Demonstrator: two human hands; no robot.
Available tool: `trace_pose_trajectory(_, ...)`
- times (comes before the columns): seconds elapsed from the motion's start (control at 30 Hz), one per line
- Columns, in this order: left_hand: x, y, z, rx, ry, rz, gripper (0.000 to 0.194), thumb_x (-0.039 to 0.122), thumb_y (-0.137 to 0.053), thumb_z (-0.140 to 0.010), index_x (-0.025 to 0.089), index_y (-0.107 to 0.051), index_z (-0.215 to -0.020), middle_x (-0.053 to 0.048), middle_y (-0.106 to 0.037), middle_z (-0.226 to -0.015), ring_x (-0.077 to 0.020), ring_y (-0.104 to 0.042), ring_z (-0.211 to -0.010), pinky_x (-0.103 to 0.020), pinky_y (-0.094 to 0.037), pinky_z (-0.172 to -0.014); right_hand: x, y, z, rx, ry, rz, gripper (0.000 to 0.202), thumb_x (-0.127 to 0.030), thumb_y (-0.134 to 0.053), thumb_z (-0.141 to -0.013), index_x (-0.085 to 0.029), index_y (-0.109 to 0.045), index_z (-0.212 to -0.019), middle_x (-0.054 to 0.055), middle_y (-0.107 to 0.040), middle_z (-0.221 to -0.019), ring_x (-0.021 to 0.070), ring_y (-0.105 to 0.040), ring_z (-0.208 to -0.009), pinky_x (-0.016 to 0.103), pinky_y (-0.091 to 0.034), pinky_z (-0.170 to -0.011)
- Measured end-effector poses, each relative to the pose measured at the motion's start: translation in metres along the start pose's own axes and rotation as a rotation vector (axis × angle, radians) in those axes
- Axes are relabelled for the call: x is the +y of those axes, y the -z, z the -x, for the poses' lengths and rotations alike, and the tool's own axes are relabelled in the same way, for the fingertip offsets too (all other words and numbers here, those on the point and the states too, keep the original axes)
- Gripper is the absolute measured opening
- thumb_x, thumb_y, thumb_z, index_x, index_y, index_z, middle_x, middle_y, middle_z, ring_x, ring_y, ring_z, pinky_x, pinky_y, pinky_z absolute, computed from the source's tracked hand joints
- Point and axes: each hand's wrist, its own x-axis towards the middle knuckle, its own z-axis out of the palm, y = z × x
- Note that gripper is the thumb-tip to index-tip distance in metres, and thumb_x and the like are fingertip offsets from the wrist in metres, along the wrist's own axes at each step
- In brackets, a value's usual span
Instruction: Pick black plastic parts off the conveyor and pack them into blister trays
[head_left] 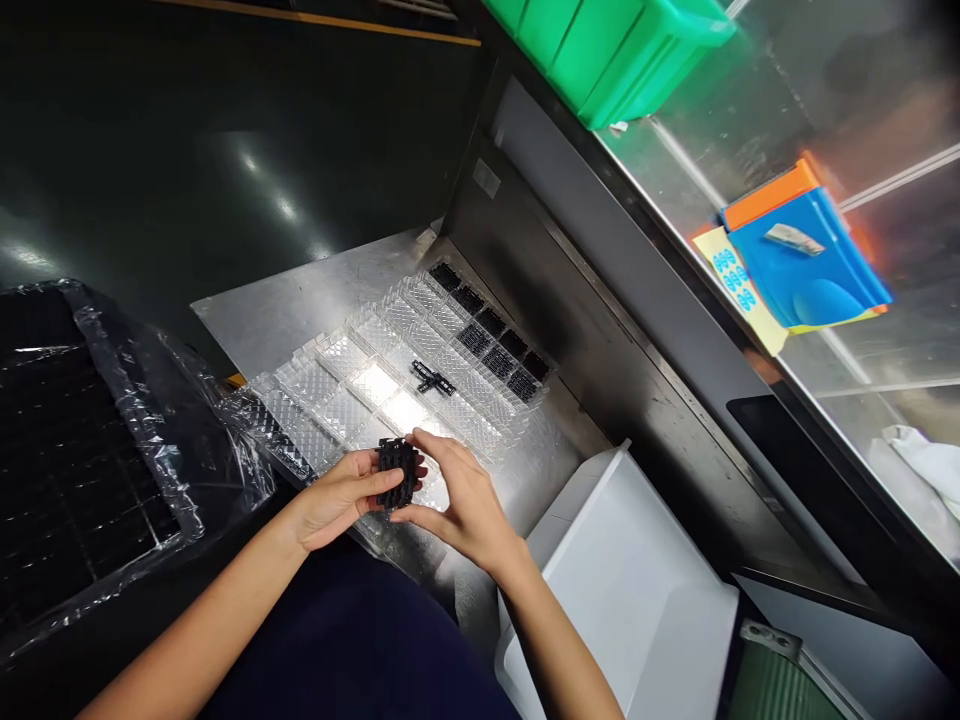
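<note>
- Left hand [341,497] and right hand [457,500]: both grasp 1 black part [396,473] between them, fingers pinched on its sides, held just above the near edge of the clear tray [352,385].
- Part sits at frame centre, slightly toward 6 o'clock.
- Clear tray lies on the metal table [300,300], running from 8 o'clock to 2 o'clock of the hands.
- 1 loose black cross piece [433,379] lies in the tray, at 12 o'clock from the hands, apart from them.
- Filled black cells [491,335] along the tray's far row: about 7; exact count unclear.
- 1 white bin [637,590] at 4 o'clock, near the right wrist.
- 1 dark tray in plastic wrap [75,460] at 9 o'clock.
- 1 green bin [607,50] at 1 o'clock, far.
- 1 blue-orange pack [802,260] at 2 o'clock behind glass.
</note>
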Motion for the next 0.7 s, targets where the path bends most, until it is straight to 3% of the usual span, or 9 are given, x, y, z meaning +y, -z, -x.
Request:
trace_pose_trajectory(0.13,-0.005,0.007,-0.008,0.034,0.007,0.061,0.028,0.030,-0.088,-0.064,0.015,-0.077,-0.085,-0.007,-0.076,-0.079,-0.0199,-0.069,-0.078,-0.022,-0.055,-0.065,0.020,-0.008,-0.010,-0.045,-0.078,-0.074,0.076,-0.050,-0.078,-0.073,-0.027,-0.046,-0.138,0.007,-0.063,-0.123,0.0226,-0.061,-0.109,0.034,-0.050,-0.095)
trace_pose_trajectory(0.2,-0.005,0.010,-0.013,0.063,-0.007,0.077,0.030,0.031,-0.088,-0.064,0.016,-0.077,-0.088,-0.007,-0.077,-0.084,-0.0183,-0.070,-0.078,-0.022,-0.056,-0.070,0.044,-0.013,-0.025,-0.035,-0.234,-0.024,0.052,-0.046,-0.075,-0.078,-0.026,-0.059,-0.123,0.003,-0.067,-0.115,0.0204,-0.063,-0.103,0.031,-0.050,-0.090)
trace_pose_trajectory(0.27,-0.005,0.012,-0.017,0.092,-0.019,0.092,0.031,0.029,-0.088,-0.065,0.015,-0.077,-0.091,-0.007,-0.077,-0.089,-0.0183,-0.071,-0.080,-0.023,-0.057,-0.075,0.077,-0.019,-0.044,0.038,-0.403,0.086,0.025,-0.036,-0.060,-0.091,-0.021,-0.066,-0.111,0.006,-0.068,-0.108,0.0209,-0.062,-0.098,0.033,-0.048,-0.088)
trace_pose_trajectory(0.3,-0.004,0.012,-0.019,0.106,-0.027,0.098,0.031,0.027,-0.087,-0.066,0.015,-0.076,-0.092,-0.008,-0.077,-0.091,-0.0188,-0.071,-0.082,-0.024,-0.056,-0.077,0.093,-0.022,-0.056,0.086,-0.466,0.139,0.022,-0.029,-0.053,-0.095,-0.017,-0.067,-0.108,0.010,-0.067,-0.106,0.0227,-0.060,-0.099,0.037,-0.046,-0.089)
trace_pose_trajectory(0.4,-0.001,0.013,-0.023,0.161,-0.067,0.116,0.032,0.024,-0.088,-0.065,0.015,-0.076,-0.093,-0.008,-0.078,-0.093,-0.0195,-0.071,-0.088,-0.023,-0.056,-0.079,0.136,-0.034,-0.087,0.160,-0.563,0.245,0.019,-0.018,-0.054,-0.090,-0.012,-0.068,-0.103,0.016,-0.062,-0.107,0.0285,-0.053,-0.106,0.044,-0.039,-0.093)
trace_pose_trajectory(0.47,0.001,0.014,-0.025,0.199,-0.106,0.125,0.035,0.026,-0.089,-0.063,0.015,-0.076,-0.093,-0.007,-0.078,-0.093,-0.0196,-0.071,-0.090,-0.023,-0.056,-0.081,0.152,-0.040,-0.103,0.163,-0.572,0.265,0.013,-0.015,-0.061,-0.085,-0.013,-0.068,-0.095,0.015,-0.061,-0.105,0.0288,-0.051,-0.106,0.043,-0.037,-0.093)
trace_pose_trajectory(0.57,0.003,0.017,-0.026,0.261,-0.175,0.131,0.040,0.030,-0.091,-0.059,0.016,-0.075,-0.094,-0.007,-0.078,-0.094,-0.0199,-0.071,-0.090,-0.024,-0.055,-0.083,0.153,-0.042,-0.109,0.166,-0.554,0.237,0.005,-0.017,-0.065,-0.081,-0.014,-0.066,-0.085,0.011,-0.063,-0.097,0.0251,-0.054,-0.097,0.037,-0.040,-0.087)
trace_pose_trajectory(0.7,0.004,0.021,-0.029,0.343,-0.242,0.127,0.042,0.030,-0.091,-0.059,0.018,-0.074,-0.096,-0.005,-0.078,-0.096,-0.0199,-0.070,-0.097,-0.024,-0.052,-0.087,0.114,-0.035,-0.082,0.173,-0.472,0.146,0.011,-0.027,-0.061,-0.087,-0.015,-0.062,-0.087,0.004,-0.065,-0.082,0.0164,-0.059,-0.075,0.027,-0.046,-0.071)
